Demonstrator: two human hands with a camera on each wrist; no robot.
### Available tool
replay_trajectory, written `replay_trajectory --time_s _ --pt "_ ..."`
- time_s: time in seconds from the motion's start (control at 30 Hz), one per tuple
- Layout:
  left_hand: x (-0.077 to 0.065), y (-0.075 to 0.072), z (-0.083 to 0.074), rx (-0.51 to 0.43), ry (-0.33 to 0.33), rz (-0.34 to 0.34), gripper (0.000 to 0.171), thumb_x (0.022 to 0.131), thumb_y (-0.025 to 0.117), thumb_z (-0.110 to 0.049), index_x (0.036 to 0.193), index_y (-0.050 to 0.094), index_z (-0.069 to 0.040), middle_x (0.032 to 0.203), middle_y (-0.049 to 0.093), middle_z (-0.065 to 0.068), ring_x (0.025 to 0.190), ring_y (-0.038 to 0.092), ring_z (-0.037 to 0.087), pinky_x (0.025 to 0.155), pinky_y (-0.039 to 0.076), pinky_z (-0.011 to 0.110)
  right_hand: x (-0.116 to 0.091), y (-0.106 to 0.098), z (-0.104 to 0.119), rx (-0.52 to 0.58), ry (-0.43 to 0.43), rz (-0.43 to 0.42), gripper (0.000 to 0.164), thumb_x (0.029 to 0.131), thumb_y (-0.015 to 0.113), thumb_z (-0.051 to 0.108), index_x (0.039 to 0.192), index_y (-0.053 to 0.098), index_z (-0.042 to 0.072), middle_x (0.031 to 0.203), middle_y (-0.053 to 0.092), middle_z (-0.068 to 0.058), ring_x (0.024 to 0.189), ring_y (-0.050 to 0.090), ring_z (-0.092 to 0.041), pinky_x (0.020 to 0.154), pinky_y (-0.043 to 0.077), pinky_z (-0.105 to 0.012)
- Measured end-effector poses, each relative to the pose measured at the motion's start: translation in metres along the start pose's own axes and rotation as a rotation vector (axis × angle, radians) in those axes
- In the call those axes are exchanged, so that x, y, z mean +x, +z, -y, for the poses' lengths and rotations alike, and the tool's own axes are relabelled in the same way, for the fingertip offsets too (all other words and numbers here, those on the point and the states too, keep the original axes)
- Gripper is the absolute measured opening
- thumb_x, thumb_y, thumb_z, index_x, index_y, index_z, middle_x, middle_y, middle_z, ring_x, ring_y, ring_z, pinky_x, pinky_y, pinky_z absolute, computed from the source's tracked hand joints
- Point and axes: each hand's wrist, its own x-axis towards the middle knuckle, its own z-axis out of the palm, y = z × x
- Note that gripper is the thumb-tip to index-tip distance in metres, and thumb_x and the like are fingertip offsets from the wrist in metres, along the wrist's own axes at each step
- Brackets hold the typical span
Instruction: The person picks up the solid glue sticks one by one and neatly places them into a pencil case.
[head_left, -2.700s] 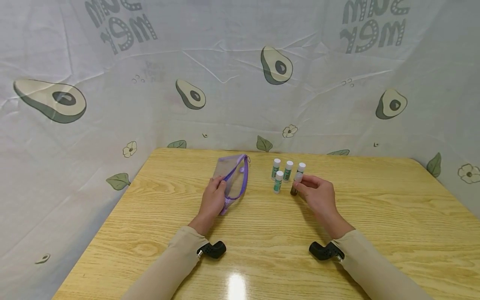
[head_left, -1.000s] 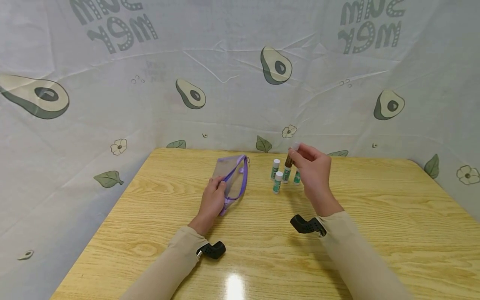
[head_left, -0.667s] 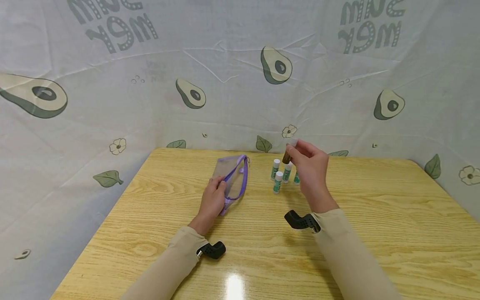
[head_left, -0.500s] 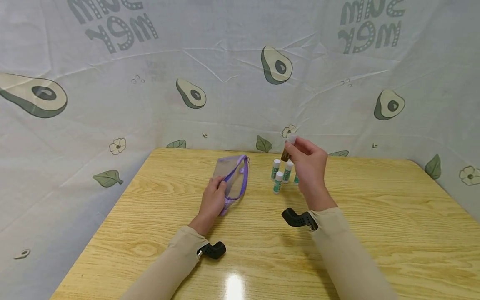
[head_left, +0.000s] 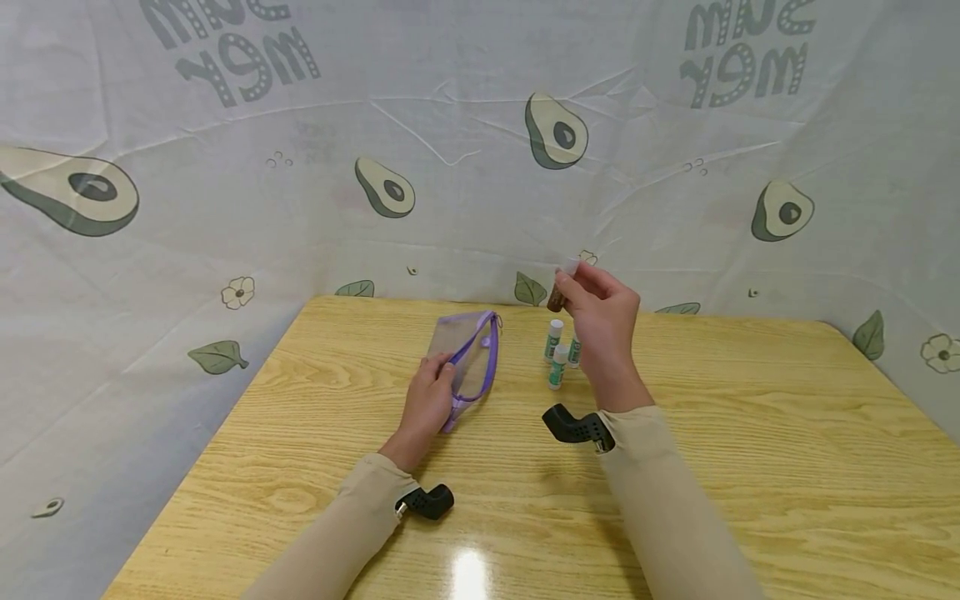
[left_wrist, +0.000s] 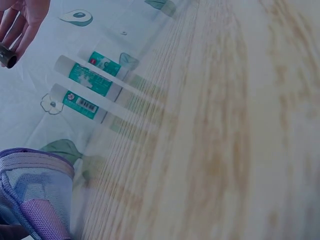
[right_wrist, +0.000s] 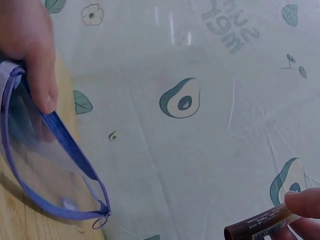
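My left hand grips the near left edge of a see-through mesh zipper pouch with purple trim, its mouth spread apart. In the right wrist view the pouch gapes, with the thumb on its rim. Raised above the table, my right hand pinches a brown tube with a white cap, tilted, its brown end pointing down-left. A barcode shows on the tube in the right wrist view. Below it, green-labelled glue sticks with white caps stand upright; the right hand partly hides this group.
The wooden table ends at the back against a hanging white cloth printed with avocados and leaves. A zipper ring hangs at the pouch's far end. Both wrists carry black camera mounts.
My right hand has lifted the brown tube from the table beside the glue sticks, then moved it up and left, tilting it. The left hand and pouch have stayed in place.
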Motion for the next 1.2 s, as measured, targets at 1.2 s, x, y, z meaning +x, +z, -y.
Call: replay_trajectory --time_s 1.2 --pt "-0.0001 0.0024 0.003 0.004 0.005 -0.012 0.049 0.113 0.04 -0.025 0.156 0.051 -0.004 0.173 0.03 0.023 0.166 0.014 0.04 0.135 0.017 0.058 0.002 0.0057 -0.0077 -0.077 -0.063 0.069 0.045 0.103 0.072 0.017 0.145 0.065 0.006 0.121 0.071 0.003 0.106 0.069 -0.003 0.092 0.059 -0.017"
